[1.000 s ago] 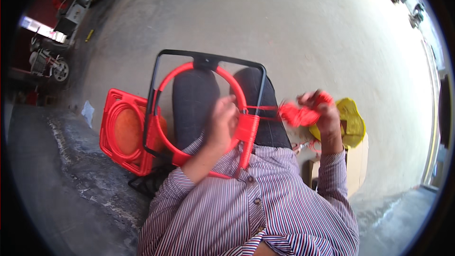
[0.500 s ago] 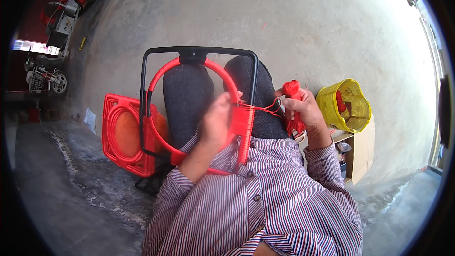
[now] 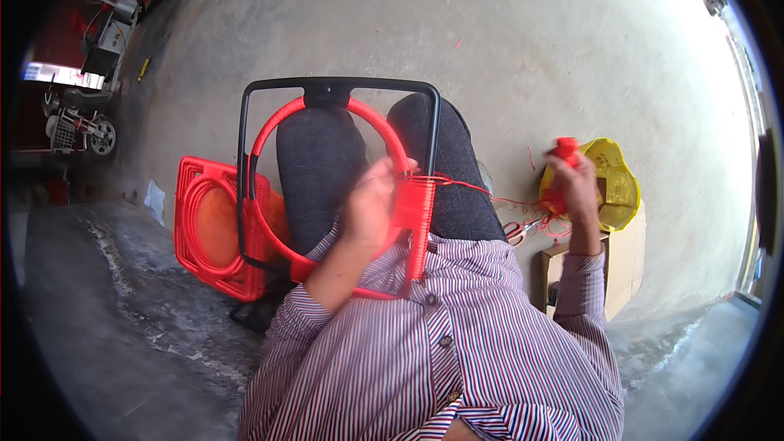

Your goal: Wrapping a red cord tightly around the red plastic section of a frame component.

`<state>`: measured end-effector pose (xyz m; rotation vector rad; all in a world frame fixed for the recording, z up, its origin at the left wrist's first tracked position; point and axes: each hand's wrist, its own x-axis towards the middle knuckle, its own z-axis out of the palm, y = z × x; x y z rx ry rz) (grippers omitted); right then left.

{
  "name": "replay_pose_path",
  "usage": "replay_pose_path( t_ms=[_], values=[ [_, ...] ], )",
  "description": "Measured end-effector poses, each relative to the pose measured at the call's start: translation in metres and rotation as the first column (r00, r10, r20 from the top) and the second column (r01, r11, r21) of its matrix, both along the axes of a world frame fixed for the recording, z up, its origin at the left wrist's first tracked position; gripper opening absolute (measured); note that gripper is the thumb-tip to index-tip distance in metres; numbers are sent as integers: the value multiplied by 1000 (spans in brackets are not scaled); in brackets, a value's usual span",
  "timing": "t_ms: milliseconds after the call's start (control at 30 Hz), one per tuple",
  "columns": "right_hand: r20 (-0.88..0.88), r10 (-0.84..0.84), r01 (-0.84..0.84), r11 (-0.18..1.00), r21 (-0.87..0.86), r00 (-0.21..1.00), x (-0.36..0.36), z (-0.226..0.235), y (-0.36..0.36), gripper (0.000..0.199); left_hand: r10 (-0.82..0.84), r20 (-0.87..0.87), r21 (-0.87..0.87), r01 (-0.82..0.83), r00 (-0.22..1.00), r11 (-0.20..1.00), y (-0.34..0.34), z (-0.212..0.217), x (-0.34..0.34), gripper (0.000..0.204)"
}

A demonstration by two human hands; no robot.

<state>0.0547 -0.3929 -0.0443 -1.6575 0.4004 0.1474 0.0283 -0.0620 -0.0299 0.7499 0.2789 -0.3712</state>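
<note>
A square frame (image 3: 339,82), black tube at the top and left and red-wrapped at the lower right, stands across my lap with a red-wound ring (image 3: 378,120) inside it. My left hand (image 3: 367,211) closes round the ring's right side, beside the red cord winding (image 3: 418,204). From there, loose strands of red cord (image 3: 472,185) run right to a bundle of red cord (image 3: 563,148). My right hand (image 3: 578,188), somewhat blurred, grips that bundle in front of the yellow bag. Its lower part is partly hidden by the fingers.
Right of my legs stand a yellow bag (image 3: 621,182) and an open cardboard box (image 3: 625,265); scissors (image 3: 515,232) lie near loose cord. To my left leans a stack of red frames (image 3: 186,229). Scooters (image 3: 100,137) are parked at the far left.
My right hand has moved right with the cord bundle, away from the frame, and the strands stretch longer. The scissors show more fully. My left hand keeps its hold on the ring.
</note>
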Motion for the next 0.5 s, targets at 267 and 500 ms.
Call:
replay_pose_path(
  t_ms=[267, 500],
  values=[
    [-172, 448, -423, 891, 163, 877, -6, 22, 80, 19, -37, -28, 85, 40, 999, 996, -3, 2, -1, 46],
    [-136, 99, -56, 955, 290, 986, -23, 3, 52, 21, -69, -110, 145, 85, 991, 986, -2, 11, 1, 39]
  ],
)
